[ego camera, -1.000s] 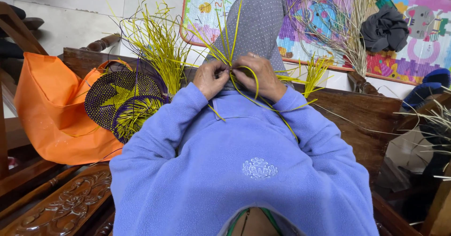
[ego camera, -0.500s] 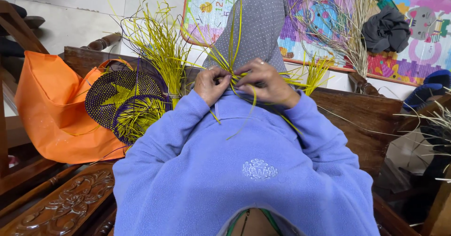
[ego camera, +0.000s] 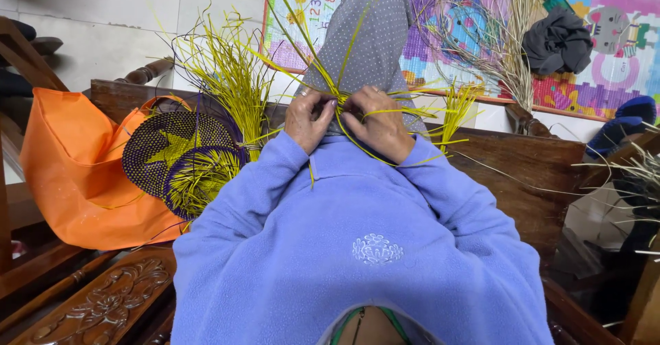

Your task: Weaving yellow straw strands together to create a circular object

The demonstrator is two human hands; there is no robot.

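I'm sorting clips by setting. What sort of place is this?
Probably a room in a home, used for hand weaving: a carved wooden bench, a colourful children's play mat on the tiled floor, and woven discs beside loose yellow straw.

Can't really make out what's being worked between the left hand [ego camera: 311,119] and right hand [ego camera: 380,126], since the fingers curl over it and only yellow-green strips [ego camera: 385,113] poke out either side. Whether each hand actually pinches a strip is hidden by the knuckles. Left of the left hand, the purple woven disc [ego camera: 180,158] is half covered by the lilac fleece sleeve [ego camera: 234,207]. The orange bag [ego camera: 72,173] further left runs behind it. Far right of the right hand, a dark blurry corner I can't identify.
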